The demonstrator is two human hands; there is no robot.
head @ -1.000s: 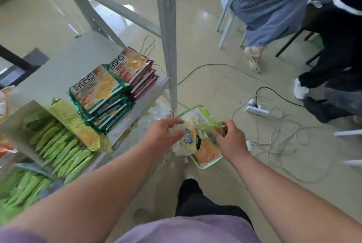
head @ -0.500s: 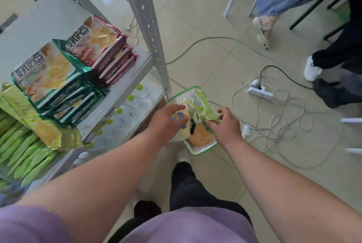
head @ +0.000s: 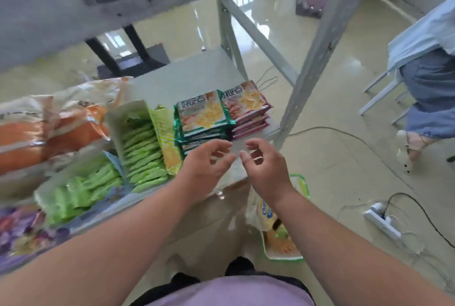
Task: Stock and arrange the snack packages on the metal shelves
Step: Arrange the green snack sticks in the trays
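My left hand (head: pixel 209 165) and my right hand (head: pixel 266 167) hover side by side over the front edge of the grey metal shelf (head: pixel 197 74), fingers curled and apart, with nothing clearly in them. Just beyond the fingertips lie a stack of green-edged cracker packs (head: pixel 203 114) and, to its right, a stack of red-edged packs (head: pixel 242 102). On the floor below my right wrist stands a green-rimmed basket (head: pixel 299 257) with snack packs in it, partly hidden by my arm.
Left along the shelf are an open box of green packets (head: pixel 142 143), a second such box (head: pixel 81 190) and orange bags (head: pixel 61 120). An upper shelf (head: pixel 73 10) hangs overhead. A grey upright post (head: pixel 315 54) stands right; a power strip (head: pixel 380 222) with cables and a seated person (head: pixel 430 84) lie beyond.
Both hands have let go of the snack packs in the floor basket and risen to the shelf's front edge. My view has lifted from the floor to the shelf.
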